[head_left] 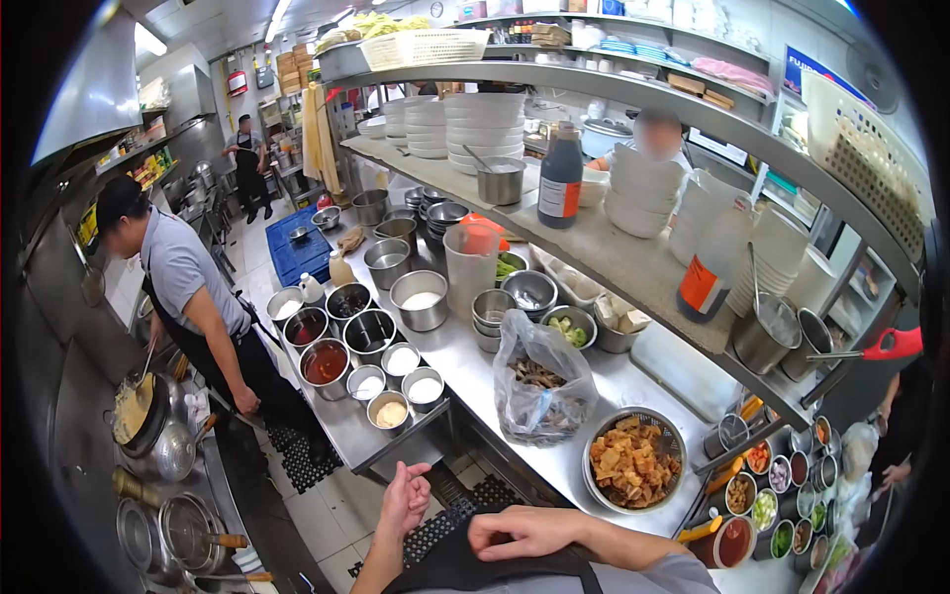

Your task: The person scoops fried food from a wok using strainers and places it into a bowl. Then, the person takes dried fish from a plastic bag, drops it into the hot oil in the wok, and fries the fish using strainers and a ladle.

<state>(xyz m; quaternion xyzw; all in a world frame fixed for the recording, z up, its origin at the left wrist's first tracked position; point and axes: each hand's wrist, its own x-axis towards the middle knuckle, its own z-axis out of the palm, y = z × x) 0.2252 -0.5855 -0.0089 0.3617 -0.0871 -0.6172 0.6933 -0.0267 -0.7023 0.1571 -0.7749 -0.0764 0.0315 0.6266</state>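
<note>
in the head view, the colander (675, 441) of browned pieces (633, 460) is sitting on the bench (612, 389). left of the colander, the left hand (404, 503) is hanging half open, seemingly empty; the right hand (524, 535), nearer the colander, is curling loosely, its palm hiding, so whether it is holding anything i cannot tell. neither is visibly working; gripping the colander would be calling for wider fingers.

Bright overhead tubes | glare on steel | fisheye bowing, black corners | faces blurred | hands (404, 500) sharp
</note>
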